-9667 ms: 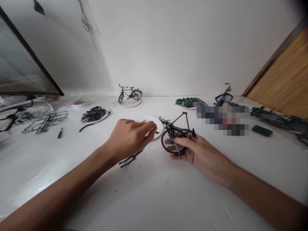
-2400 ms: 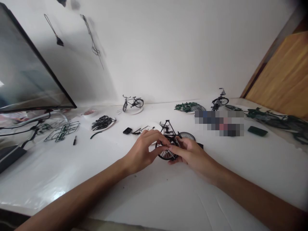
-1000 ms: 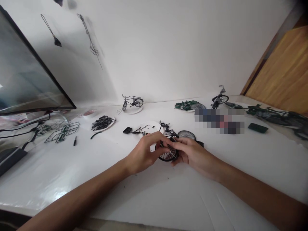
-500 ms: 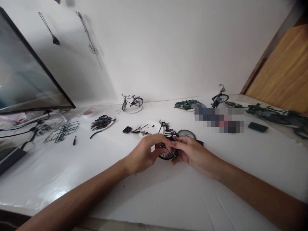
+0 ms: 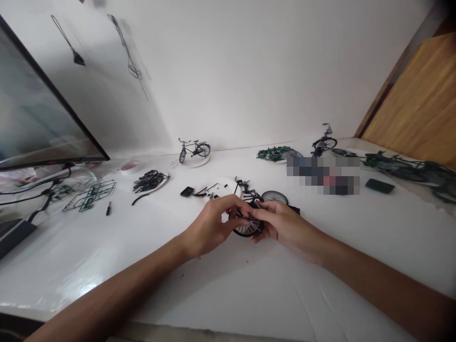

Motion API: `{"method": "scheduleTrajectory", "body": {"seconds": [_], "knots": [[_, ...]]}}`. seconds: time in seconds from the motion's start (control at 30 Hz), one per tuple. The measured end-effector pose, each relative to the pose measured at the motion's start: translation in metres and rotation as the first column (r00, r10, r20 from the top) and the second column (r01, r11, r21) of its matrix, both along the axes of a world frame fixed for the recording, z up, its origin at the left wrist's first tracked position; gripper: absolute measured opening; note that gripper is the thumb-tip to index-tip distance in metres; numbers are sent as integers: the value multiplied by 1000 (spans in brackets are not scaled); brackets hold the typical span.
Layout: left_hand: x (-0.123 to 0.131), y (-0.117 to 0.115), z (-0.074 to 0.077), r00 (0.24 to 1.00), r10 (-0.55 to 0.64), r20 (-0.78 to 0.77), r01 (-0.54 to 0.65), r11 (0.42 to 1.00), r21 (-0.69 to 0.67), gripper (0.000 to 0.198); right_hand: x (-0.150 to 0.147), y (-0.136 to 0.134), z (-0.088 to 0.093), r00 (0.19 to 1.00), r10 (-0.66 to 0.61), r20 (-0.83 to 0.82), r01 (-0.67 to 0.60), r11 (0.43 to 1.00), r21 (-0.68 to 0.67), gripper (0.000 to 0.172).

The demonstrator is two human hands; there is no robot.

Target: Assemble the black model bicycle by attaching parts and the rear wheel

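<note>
Model wheel (image 5: 246, 232) is held low over the bench (image 5: 213, 294), just in front of a paper plate (image 5: 228, 179), with its black frame (image 5: 249, 193) standing up behind it. Left grip (image 5: 210, 228) and right grip (image 5: 285, 225) press in from either side, fingertips meeting among the spokes. Work at the hub seems in hand, and that calls for a steady pinch

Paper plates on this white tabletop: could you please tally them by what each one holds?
Round white paper plate holding a black model bicycle: 1
White paper plate of black parts: 1
White paper plate of small dark parts: 1
White paper plate of green parts: 1
Total plainly seen: 4
</note>
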State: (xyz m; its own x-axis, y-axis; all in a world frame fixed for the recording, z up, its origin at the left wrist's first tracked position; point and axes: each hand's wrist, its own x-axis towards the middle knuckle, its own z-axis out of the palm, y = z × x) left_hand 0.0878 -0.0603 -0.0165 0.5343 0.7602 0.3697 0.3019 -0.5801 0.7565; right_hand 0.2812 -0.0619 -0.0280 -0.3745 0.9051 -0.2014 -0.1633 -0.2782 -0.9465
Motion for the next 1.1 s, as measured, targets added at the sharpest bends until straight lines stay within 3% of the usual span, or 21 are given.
{"method": "scheduleTrajectory", "body": {"seconds": [0.33, 0.57, 0.73, 0.93, 1.1], "knots": [[0, 1, 0, 998, 60, 27, -60, 998, -18, 10, 2, 1, -2, 999, 31, -13, -30, 999, 25, 20], [-2, 4, -2, 988, 131, 87, -129, 991, -34, 6, 8, 1, -3, 981, 183, -61, -177, 980, 92, 24], [-2, 5, 2, 986, 150, 72, -150, 989, -8, 7, 9, 2, -8, 985, 171, -27, -169, 983, 70, 25], [-4, 5, 4, 997, 60, 48, -60, 998, -8, 7, 9, 3, -7, 981, 183, -64, -180, 982, 49, 28], [-1, 4, -1, 989, 132, 64, -134, 990, 34, 11, 9, 2, -5, 979, 192, -71, -189, 981, 44, 29]]}}
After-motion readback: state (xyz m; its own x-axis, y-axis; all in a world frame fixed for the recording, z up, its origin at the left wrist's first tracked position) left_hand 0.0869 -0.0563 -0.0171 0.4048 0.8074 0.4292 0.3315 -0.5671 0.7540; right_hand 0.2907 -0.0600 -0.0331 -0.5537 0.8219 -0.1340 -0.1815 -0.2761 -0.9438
